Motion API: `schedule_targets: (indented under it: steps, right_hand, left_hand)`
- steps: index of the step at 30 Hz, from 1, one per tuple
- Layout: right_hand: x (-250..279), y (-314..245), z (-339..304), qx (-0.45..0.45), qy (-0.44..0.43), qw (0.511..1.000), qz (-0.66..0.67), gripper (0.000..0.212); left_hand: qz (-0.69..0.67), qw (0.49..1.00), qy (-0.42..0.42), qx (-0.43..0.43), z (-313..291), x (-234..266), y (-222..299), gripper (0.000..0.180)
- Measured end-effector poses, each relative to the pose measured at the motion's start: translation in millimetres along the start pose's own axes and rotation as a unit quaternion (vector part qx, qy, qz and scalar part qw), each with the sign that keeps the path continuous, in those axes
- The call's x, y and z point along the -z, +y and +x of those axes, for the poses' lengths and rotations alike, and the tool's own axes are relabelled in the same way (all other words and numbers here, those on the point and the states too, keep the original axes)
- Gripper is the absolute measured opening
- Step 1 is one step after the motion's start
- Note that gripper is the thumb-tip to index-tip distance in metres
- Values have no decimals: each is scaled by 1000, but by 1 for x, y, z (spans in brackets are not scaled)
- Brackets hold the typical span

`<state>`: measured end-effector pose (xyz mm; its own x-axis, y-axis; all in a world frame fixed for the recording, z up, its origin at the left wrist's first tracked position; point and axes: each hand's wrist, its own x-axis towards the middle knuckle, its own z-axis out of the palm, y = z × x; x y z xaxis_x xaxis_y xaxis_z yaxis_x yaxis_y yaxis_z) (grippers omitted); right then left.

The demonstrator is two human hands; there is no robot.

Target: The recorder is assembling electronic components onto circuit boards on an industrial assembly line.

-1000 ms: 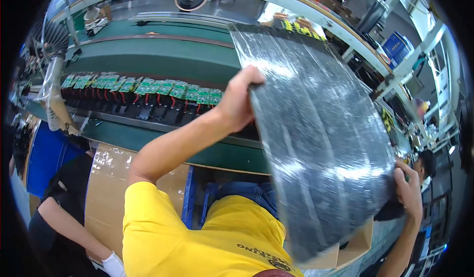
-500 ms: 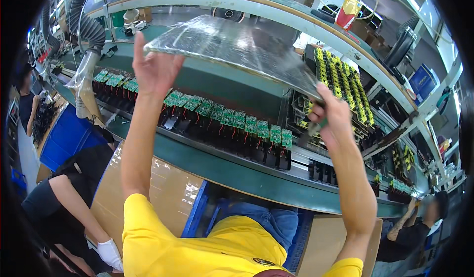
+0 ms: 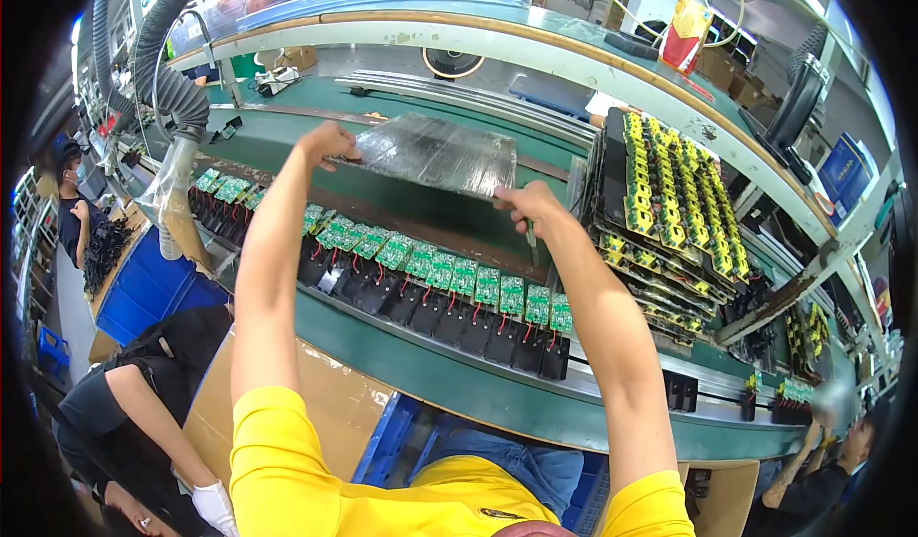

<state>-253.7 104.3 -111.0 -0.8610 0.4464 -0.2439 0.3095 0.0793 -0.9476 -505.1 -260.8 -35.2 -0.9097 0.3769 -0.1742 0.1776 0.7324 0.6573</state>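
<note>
Over the far side of the green bench I hold a flat, dark grey board point(image 3: 435, 153) with a glossy, streaky surface. My left hand point(image 3: 325, 145) is closed on its left edge. At its near right corner my right hand point(image 3: 535, 207) grips it between thumb and fingers. A thin, dark greenish tool point(image 3: 531, 238) hangs from the same right hand; its kind is unclear. In front of the board runs a row of green circuit boards point(image 3: 440, 271) with red wires, resting on black housings point(image 3: 449, 322). Both forearms reach over this row.
A stack of black trays with yellow-and-black parts point(image 3: 669, 183) stands to the right. A grey flexible duct point(image 3: 172, 68) hangs at the left. Overhead crosses a shelf point(image 3: 535, 35) bearing a bottle point(image 3: 686, 30). Co-workers sit on both sides, one with a white glove point(image 3: 212, 506).
The board has moved down toward the bench, with both hands still on it. My right hand has shifted left and my left hand has closed on the edge.
</note>
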Motion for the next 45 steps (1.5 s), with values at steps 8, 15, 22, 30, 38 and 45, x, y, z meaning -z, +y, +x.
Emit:
schedule_targets:
  steps: [8, 15, 22, 30, 38, 45]
  right_hand:
    - [-57, -19, -14, 72, -67, 938, -334, 47]
    - [-17, -57, -144, 203, -7, 914, -350, 57]
    - [80, -9, -323, 313, 39, 913, -259, 49]
    - [133, 74, -467, 82, 223, 971, -4, 19]
    - [211, 159, -444, 63, 477, 864, -149, 27]
    - [244, 201, -421, 21, 522, 825, -215, 33]
  left_hand:
    - [272, 960, 66, -10, 42, -38, -41, 86]
    - [359, 913, -190, -47, 61, -133, -10, 137]
    - [415, 865, -279, -46, 107, -172, 14, 134]
    - [459, 868, 6, -189, 111, -155, 15, 117]
    - [31, 839, 73, -539, -182, -258, 271, 35]
    - [111, 799, 197, -558, -200, -312, 303, 46]
